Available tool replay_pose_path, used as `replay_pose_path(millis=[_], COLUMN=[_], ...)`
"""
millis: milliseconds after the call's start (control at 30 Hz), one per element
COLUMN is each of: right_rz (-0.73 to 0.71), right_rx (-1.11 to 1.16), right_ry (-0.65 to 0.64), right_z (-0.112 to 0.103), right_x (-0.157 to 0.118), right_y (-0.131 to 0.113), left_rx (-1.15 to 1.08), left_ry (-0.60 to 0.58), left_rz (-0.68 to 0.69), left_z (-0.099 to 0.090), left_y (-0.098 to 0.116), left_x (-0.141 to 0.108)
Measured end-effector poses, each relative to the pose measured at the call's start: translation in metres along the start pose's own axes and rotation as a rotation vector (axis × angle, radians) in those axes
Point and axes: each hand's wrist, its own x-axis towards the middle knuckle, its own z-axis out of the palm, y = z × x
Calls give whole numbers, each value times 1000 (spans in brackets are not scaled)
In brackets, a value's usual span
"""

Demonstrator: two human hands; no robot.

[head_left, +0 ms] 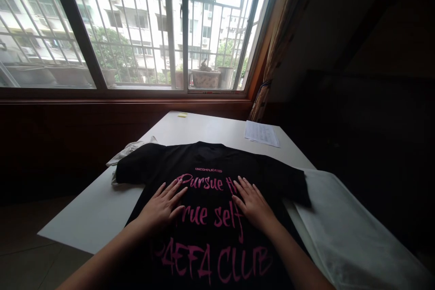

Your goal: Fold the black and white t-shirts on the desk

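Note:
A black T-shirt with pink lettering lies spread out on a white table, its neckline toward the window and both sleeves stretched sideways. My left hand rests flat on the left part of the print, fingers spread. On the right part of the lettering, my right hand lies palm down with its fingers apart. Neither hand grips the fabric. Some letters are covered by my hands, and the shirt's lower end runs out of view beneath my forearms.
White cloth is bunched under the left sleeve. A pale grey-white cloth covers the table's right side. Printed papers and a yellow sticky-note pad lie near the far edge. Beyond stands a barred window with a tied curtain.

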Motion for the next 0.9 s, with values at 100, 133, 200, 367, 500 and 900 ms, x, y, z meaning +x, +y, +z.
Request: replay_pose_path(millis=[100, 133, 200, 367, 500, 900], right_rz=[9, 8, 6, -3, -6, -20], right_rx=[10, 16, 32, 86, 112, 134], right_ry=[31, 45, 82, 168, 199, 236], right_z=[-1, -1, 0, 3, 4, 4], right_x=[-4, -5, -6, -6, -6, -7], right_y=[13, 15, 18, 21, 23, 26], left_rx=[-90, -116, -129, -85, -284, -247], left_ry=[-2, 35, 179, 444, 309, 544], left_rz=[-79, -134, -288, -779, -1018, -737], left_z=[-16, -22, -38, -73, -90, -165], left_y=[-20, -29, -51, -118, -155, -132], left_x=[-12, -16, -24, -38, -32, 29])
